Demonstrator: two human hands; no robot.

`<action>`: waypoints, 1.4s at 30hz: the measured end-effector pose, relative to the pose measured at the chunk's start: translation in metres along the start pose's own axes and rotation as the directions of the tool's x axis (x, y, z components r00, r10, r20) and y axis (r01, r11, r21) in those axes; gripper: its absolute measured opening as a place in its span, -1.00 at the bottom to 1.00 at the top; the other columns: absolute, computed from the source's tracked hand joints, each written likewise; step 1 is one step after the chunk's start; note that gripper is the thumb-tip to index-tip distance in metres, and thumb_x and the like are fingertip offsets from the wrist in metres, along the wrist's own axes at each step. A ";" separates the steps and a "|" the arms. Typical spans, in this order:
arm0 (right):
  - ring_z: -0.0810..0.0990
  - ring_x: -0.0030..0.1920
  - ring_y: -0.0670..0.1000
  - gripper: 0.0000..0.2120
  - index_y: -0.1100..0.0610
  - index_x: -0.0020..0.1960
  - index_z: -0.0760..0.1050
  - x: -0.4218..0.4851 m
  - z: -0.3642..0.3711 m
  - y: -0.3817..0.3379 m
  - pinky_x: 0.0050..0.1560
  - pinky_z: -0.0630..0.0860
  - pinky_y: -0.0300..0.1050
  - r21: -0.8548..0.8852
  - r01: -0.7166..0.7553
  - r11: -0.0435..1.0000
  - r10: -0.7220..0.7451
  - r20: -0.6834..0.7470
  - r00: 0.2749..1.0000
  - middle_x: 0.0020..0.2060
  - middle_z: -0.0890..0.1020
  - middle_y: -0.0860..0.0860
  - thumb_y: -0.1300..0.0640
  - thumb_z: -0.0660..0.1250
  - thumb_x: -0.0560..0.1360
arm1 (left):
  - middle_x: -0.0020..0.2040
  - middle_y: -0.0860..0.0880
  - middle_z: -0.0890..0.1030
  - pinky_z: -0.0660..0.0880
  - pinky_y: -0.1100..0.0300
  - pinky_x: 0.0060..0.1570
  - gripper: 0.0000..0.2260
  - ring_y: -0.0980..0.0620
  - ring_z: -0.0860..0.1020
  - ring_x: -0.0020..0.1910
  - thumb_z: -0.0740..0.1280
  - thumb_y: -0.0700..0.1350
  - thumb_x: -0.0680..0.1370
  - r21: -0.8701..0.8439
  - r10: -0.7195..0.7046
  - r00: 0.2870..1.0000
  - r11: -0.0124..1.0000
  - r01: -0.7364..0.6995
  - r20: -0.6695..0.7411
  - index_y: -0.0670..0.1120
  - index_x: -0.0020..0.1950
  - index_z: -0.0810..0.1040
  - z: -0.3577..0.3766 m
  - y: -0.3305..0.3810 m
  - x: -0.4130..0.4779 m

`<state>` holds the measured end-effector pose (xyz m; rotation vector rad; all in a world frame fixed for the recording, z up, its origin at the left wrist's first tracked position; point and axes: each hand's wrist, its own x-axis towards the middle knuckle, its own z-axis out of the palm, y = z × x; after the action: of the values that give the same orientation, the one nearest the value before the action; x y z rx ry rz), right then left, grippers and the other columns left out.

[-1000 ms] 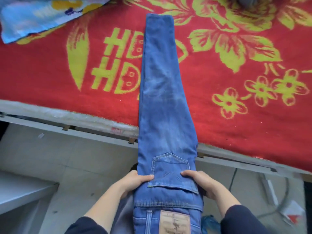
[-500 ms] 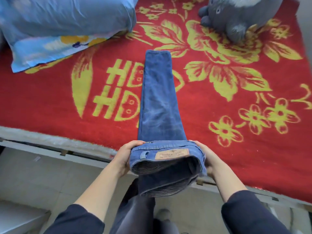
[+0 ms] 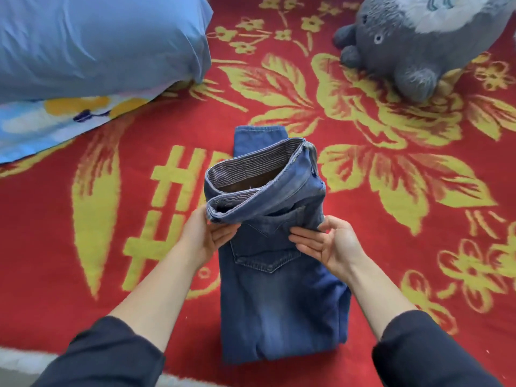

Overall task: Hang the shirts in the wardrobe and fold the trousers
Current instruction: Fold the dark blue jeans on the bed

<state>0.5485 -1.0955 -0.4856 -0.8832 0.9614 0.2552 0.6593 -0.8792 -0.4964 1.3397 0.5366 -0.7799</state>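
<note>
Trouser fold in progress: jeans (image 3: pixel 279 289) lying doubled on the blanket (image 3: pixel 139 275), waistband standing up. Left hand (image 3: pixel 205 237) pinching the waistband edge. Right hand (image 3: pixel 333 248) straight-fingered, holding nothing, touching denim. Next, likely: pressing the waistband flat.

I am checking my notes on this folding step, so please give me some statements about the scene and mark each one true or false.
1. The jeans lie on the red blanket. True.
2. The right hand is a fist. False: it is open, its fingers straight against the jeans.
3. A grey plush toy sits at the far right. True.
4. The pillow lies on the jeans. False: it lies apart, at the far left.
5. The left hand holds the waistband. True.
</note>
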 end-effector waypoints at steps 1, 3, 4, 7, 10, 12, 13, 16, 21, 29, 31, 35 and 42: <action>0.69 -0.06 0.19 -0.72 0.28 -0.06 0.49 0.009 0.004 -0.009 -0.05 0.56 -0.05 -0.006 0.011 1.000 -0.011 -0.006 1.000 -0.03 0.68 0.27 0.23 0.04 0.40 | -0.27 -0.05 0.70 0.54 0.15 -0.17 -0.71 0.03 0.69 -0.30 0.12 0.04 0.59 0.003 0.008 1.000 1.000 -0.008 0.020 -0.01 -0.10 0.60 0.005 0.012 0.011; 0.70 -0.06 0.18 -0.78 0.25 -0.06 0.45 0.024 0.011 -0.030 -0.10 0.58 -0.07 0.001 0.036 0.999 -0.036 -0.002 0.999 -0.04 0.69 0.25 0.24 0.06 0.41 | -0.26 -0.06 0.70 0.53 0.15 -0.12 -0.71 0.03 0.69 -0.29 0.13 0.08 0.59 0.015 0.037 0.998 0.999 -0.038 0.059 0.01 -0.11 0.60 0.016 0.037 0.030; 0.70 -0.06 0.18 -0.80 0.22 -0.04 0.42 0.031 0.014 -0.041 -0.13 0.60 -0.08 0.014 0.049 0.999 -0.049 0.003 0.999 -0.05 0.69 0.25 0.23 0.07 0.42 | -0.27 -0.05 0.70 0.52 0.16 -0.10 -0.71 0.04 0.69 -0.29 0.13 0.09 0.59 0.018 0.056 0.996 0.998 -0.057 0.069 0.02 -0.10 0.59 0.021 0.049 0.041; 0.70 -0.04 0.16 -0.77 0.13 0.12 0.33 0.056 0.022 -0.066 -0.16 0.62 -0.09 0.060 0.131 0.990 -0.132 0.007 0.991 -0.03 0.69 0.21 0.23 0.13 0.47 | -0.20 -0.05 0.71 0.49 0.18 -0.06 -0.75 0.04 0.69 -0.19 0.11 0.11 0.60 -0.017 0.095 0.990 0.995 -0.094 0.102 0.05 0.07 0.53 0.036 0.077 0.066; 0.66 -0.11 0.06 -0.56 -0.03 0.32 0.25 0.078 0.027 -0.062 -0.12 0.55 -0.09 -0.129 0.208 0.970 -0.221 -0.102 0.970 -0.04 0.67 0.09 0.25 0.22 0.50 | 0.11 -0.03 0.62 0.44 0.13 0.07 -0.66 0.03 0.59 0.10 0.15 0.09 0.61 -0.004 0.136 0.986 0.991 -0.136 0.092 0.10 0.39 0.35 0.040 0.069 0.087; 0.58 -0.15 0.01 -0.51 0.03 0.41 0.33 0.083 0.022 -0.036 -0.09 0.48 -0.07 -0.452 0.226 0.863 -0.323 -0.149 0.935 -0.09 0.63 0.02 0.23 0.28 0.50 | 0.30 0.05 0.47 0.35 0.15 0.20 -0.53 0.05 0.45 0.29 0.22 0.01 0.61 0.257 0.214 0.975 0.940 -0.223 0.061 0.09 0.51 0.21 0.034 0.037 0.090; 0.58 -0.05 0.01 -0.48 0.03 0.43 0.35 0.084 0.016 -0.018 0.03 0.46 -0.06 -0.627 0.224 0.746 -0.378 -0.122 0.918 -0.01 0.62 0.02 0.20 0.30 0.49 | 0.37 0.08 0.39 0.28 0.19 0.31 -0.48 0.08 0.37 0.37 0.26 -0.04 0.60 0.405 0.267 0.961 0.874 -0.271 0.065 0.05 0.53 0.18 0.029 0.017 0.087; 0.24 0.48 0.02 -0.40 -0.01 0.51 0.23 0.072 -0.011 0.038 0.43 0.16 -0.10 -0.961 0.180 0.210 -0.421 0.077 0.904 0.48 0.30 0.01 0.05 0.31 0.51 | 0.57 -0.05 0.08 0.02 0.11 0.50 -0.36 0.03 0.05 0.54 0.31 0.00 0.57 0.752 0.274 0.945 0.581 -0.313 0.182 0.08 0.56 0.05 0.005 -0.059 0.067; -0.30 0.52 -0.08 -0.32 -0.21 0.52 -0.26 0.038 -0.049 0.107 0.50 -0.16 -0.06 -0.983 0.115 -0.141 -0.356 0.158 0.921 0.53 -0.23 -0.15 -0.21 0.08 0.57 | 0.55 0.00 -0.29 0.00 0.02 0.47 -0.31 -0.04 -0.12 0.54 0.22 0.22 0.54 0.900 0.180 0.973 0.387 -0.203 0.142 0.46 0.41 -0.26 -0.019 -0.153 0.008; 0.30 0.46 0.10 -0.30 0.07 0.47 0.34 -0.013 -0.079 0.145 0.36 0.18 0.07 -0.761 0.359 -0.540 -0.174 0.518 0.837 0.48 0.29 0.05 -0.04 0.23 0.34 | 0.51 -0.09 0.27 0.11 -0.04 0.38 -0.50 -0.12 0.12 0.52 0.08 0.12 0.57 0.847 0.292 0.801 -0.284 -0.449 0.523 -0.04 0.46 0.36 -0.027 -0.175 -0.036; 0.29 0.47 0.09 -0.14 0.09 0.50 0.29 -0.011 -0.087 0.143 0.39 0.20 0.06 -0.700 0.414 -0.581 -0.095 0.564 0.820 0.50 0.26 0.01 -0.12 0.35 0.24 | 0.52 -0.07 0.23 0.06 -0.02 0.41 -0.38 -0.12 0.12 0.52 0.19 0.19 0.51 0.796 0.210 0.790 -0.364 -0.483 0.575 -0.10 0.49 0.30 -0.036 -0.175 -0.040; 0.49 0.33 0.07 -0.01 0.04 0.46 0.35 0.002 -0.076 0.132 0.18 0.51 0.08 -0.729 0.316 -0.607 -0.148 0.494 0.856 0.45 0.37 0.00 -0.11 0.55 0.07 | 0.43 -0.16 0.38 0.41 -0.04 0.32 -0.17 -0.13 0.37 0.41 0.55 -0.09 0.15 0.734 0.158 0.799 -0.527 -0.428 0.580 -0.19 0.40 0.43 -0.044 -0.172 -0.041; 0.54 0.28 0.09 -0.33 0.04 0.33 0.52 0.004 -0.075 0.125 0.13 0.52 0.10 -0.627 0.266 -0.732 -0.194 0.566 0.801 0.36 0.49 -0.02 -0.01 0.54 0.24 | 0.25 -0.11 0.58 0.55 0.06 0.12 -0.59 -0.03 0.57 0.22 0.25 -0.20 0.41 0.714 0.348 0.691 -0.609 -0.347 0.633 -0.16 0.24 0.60 -0.033 -0.180 -0.039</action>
<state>0.4364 -1.0735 -0.5761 -3.1181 -0.2748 0.6217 0.4997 -0.8479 -0.5898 2.9351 -1.3211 -0.2532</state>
